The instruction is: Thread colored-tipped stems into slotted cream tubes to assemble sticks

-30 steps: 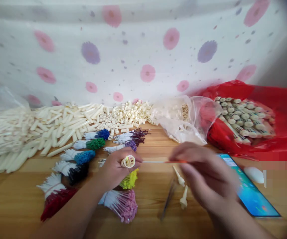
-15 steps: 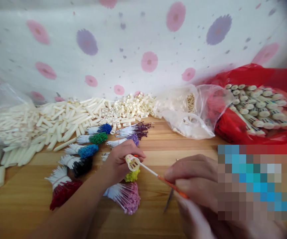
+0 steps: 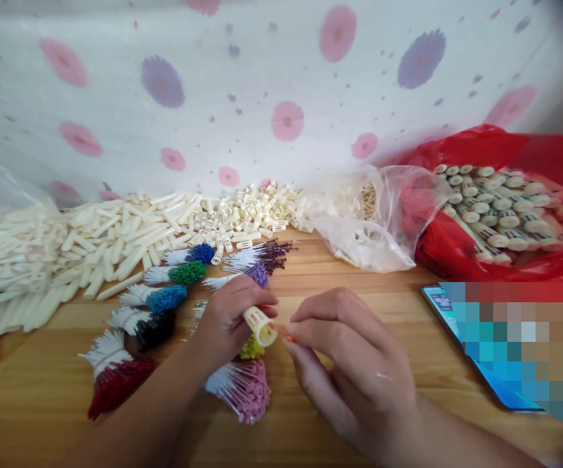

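My left hand (image 3: 223, 318) is closed around a cream slotted plastic tube (image 3: 259, 325), its open end tilted toward the right. A thin orange-ended stick (image 3: 282, 332) is pinched between the thumb and fingers of my right hand (image 3: 354, 357). The stick reaches into the mouth of the tube, so its white part is hidden. Below the left hand lie a yellow-tipped bundle (image 3: 252, 348), partly covered, and a pink-tipped bundle (image 3: 252, 390). A purple-tipped bundle (image 3: 258, 275) shows just above that hand.
Further left lie bundles with blue (image 3: 167, 299), green (image 3: 188, 273), black (image 3: 155, 330) and dark red (image 3: 120, 383) tips. Cream tubes (image 3: 110, 240) are heaped along the back. A clear bag (image 3: 359, 244), a red bag (image 3: 452, 244) of tubes and a phone (image 3: 500, 383) are at right.
My right hand has moved left toward the tube, and the stick's white length has gone inside it. The phone's edge is now uncovered. The camera view has shifted slightly.
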The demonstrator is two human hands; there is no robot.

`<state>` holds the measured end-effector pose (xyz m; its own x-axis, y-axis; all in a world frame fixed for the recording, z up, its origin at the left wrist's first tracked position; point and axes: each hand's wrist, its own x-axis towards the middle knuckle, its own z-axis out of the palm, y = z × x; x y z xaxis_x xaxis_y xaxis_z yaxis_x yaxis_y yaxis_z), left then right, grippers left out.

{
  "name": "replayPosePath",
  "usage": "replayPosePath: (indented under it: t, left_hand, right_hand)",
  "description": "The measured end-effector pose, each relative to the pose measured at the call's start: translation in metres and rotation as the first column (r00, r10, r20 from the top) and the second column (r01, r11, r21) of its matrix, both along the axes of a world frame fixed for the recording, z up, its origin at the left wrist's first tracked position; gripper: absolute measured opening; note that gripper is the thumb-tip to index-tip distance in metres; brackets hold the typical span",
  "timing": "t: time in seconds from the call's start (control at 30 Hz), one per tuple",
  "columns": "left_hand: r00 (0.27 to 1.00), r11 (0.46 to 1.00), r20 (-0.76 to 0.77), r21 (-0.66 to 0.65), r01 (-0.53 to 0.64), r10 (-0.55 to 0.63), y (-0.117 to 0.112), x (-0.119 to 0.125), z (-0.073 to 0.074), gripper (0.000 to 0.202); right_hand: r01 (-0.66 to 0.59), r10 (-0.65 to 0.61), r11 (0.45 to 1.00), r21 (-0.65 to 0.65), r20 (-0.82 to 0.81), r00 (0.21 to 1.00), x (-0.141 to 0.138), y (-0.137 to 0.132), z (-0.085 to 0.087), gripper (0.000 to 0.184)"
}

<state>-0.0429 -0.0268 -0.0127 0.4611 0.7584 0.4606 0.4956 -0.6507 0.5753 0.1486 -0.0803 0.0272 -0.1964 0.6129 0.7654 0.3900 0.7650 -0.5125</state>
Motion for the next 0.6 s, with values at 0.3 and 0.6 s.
replayPosePath:
  t: [0.3, 0.6]
  left_hand:
    - [0.980, 0.975, -0.196, 0.222, -0.001, 0.045, -0.002, -0.004, 0.005, 0.045]
    - [0.968, 0.972, -0.250, 0.232, 0.035, 0.025, -0.002, -0.005, 0.009, 0.044]
  right_hand:
    - [-0.027, 0.022, 0.991, -0.131, -0.037, 0.999, 0.002, 0.008, -0.012, 0.017]
    - [0.015, -0.014, 0.988, -0.151, 0.004, 1.000, 0.004, 0.014, -0.020, 0.016]
